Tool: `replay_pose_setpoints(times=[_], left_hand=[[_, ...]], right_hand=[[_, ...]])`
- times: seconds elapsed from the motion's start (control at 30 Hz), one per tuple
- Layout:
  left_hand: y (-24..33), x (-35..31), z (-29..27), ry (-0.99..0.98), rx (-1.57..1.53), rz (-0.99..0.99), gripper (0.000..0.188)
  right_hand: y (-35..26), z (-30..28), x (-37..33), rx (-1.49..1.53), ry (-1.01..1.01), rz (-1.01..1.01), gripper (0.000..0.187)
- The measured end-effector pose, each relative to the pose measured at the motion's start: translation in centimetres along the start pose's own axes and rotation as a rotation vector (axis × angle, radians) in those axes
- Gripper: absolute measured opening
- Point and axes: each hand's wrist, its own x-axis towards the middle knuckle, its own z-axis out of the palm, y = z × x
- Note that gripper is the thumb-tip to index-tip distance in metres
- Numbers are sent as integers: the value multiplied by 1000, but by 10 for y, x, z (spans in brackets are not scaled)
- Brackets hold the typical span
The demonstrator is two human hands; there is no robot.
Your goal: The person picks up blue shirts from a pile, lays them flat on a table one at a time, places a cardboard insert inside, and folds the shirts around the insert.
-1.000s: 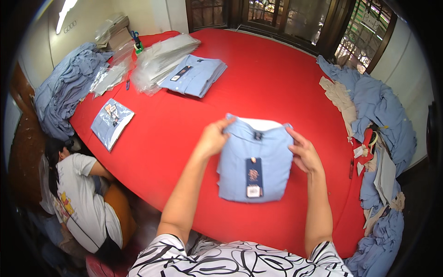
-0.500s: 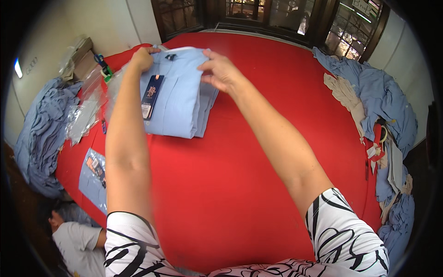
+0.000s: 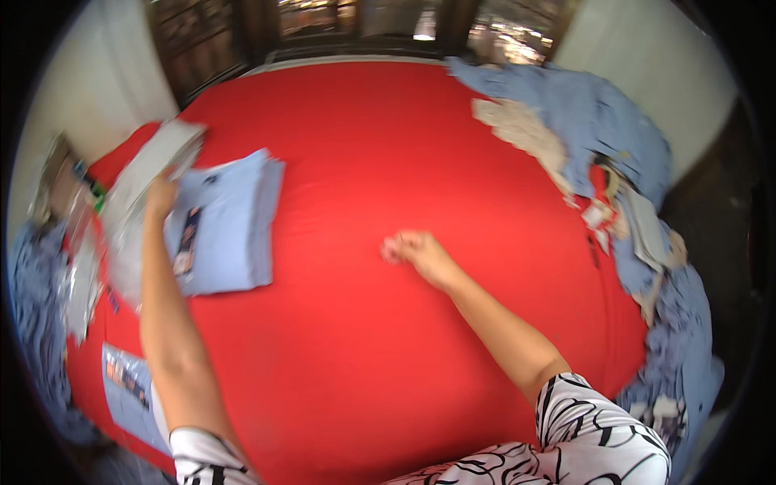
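Note:
A folded light-blue shirt with a dark hang tag lies on the left part of the red cloth. My left hand is at the shirt's left edge, closed on a clear, whitish plastic bag. Its fingertips are partly hidden and blurred. Out over the red cloth, right of the shirt and apart from it, is my right hand. Its fingers are curled in, with nothing visible in them.
A red cloth covers the table. Blue garments are heaped along the right edge, with a beige cloth. At left lie a bagged blue shirt, more plastic bags and crumpled blue garments.
My hands have let go of the shirt's top edge and moved apart. The left has gone to the plastic; the right has drawn back nearer to me. My view has swung rightward.

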Motion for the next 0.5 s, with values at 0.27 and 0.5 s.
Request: replay_pose_setpoints(times=[0.27,0.5], left_hand=[[250,-237,41,118,-299,514,23],[426,-433,-134,-849,-970,1683,13]], right_hand=[[4,-212,-355,-130,920,85,19],[-260,-174,-649,-1060,-129,-639,14]])
